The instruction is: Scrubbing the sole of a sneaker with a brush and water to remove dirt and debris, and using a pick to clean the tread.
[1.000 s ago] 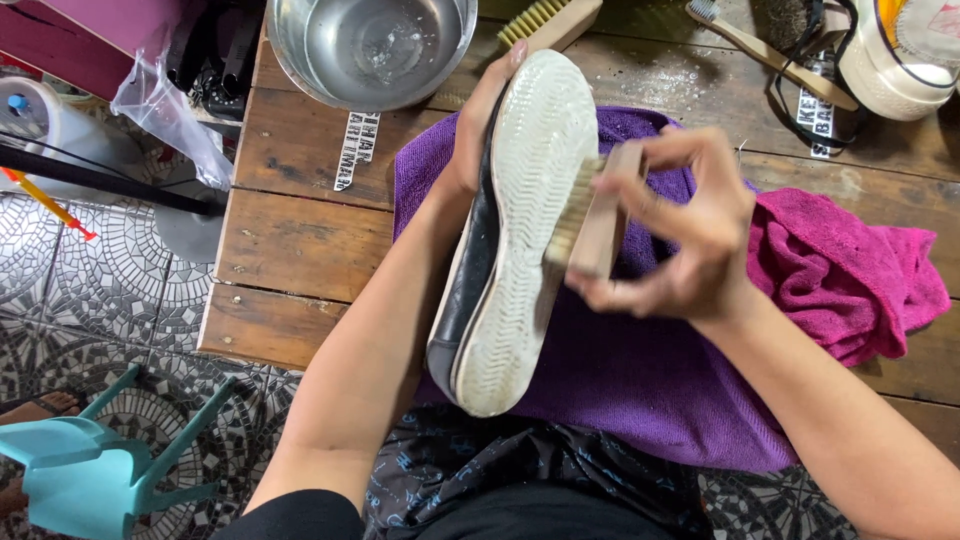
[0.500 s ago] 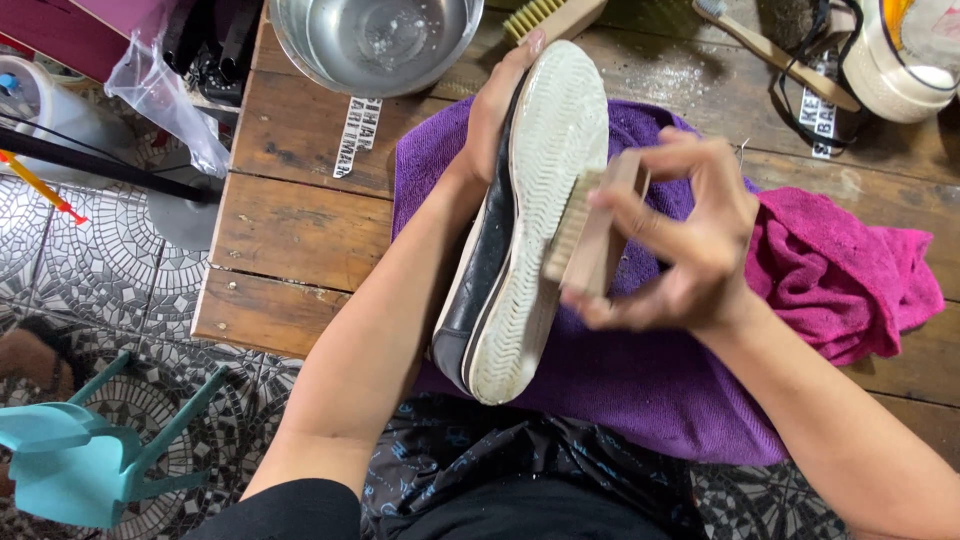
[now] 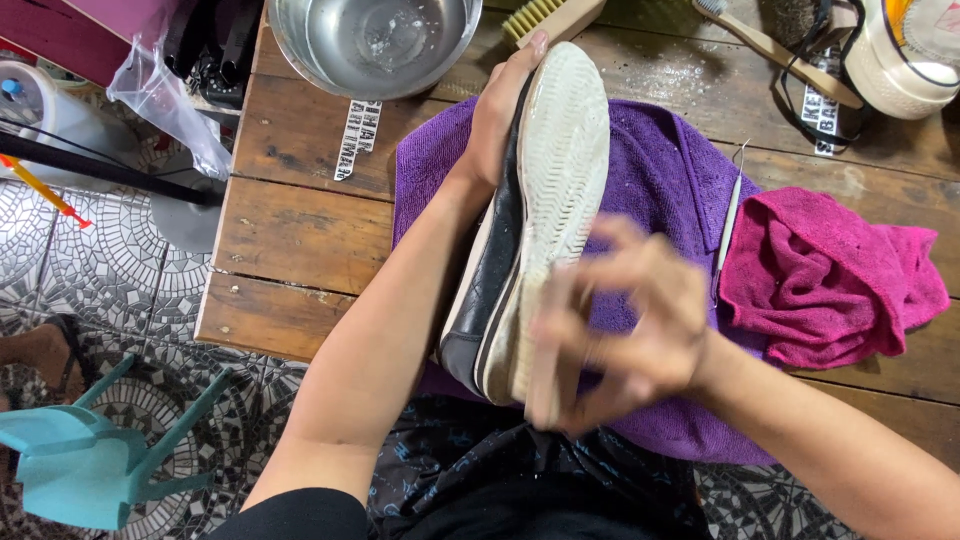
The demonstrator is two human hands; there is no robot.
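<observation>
The black leather shoe with white rubber sole (image 3: 545, 210) stands on its side over the purple microfibre cloth (image 3: 660, 180) spread on the wooden plank desk (image 3: 300, 230). The round steel bowl (image 3: 372, 42) sits behind it to the left. The crumpled pink towel (image 3: 825, 275) lies right of the cloth, with the thin metal pick (image 3: 727, 220) between them.

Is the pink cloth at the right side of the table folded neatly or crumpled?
Crumpled. The pink cloth lies in a loose heap with irregular folds and bulges on the wooden table, beside the spread purple towel.
</observation>
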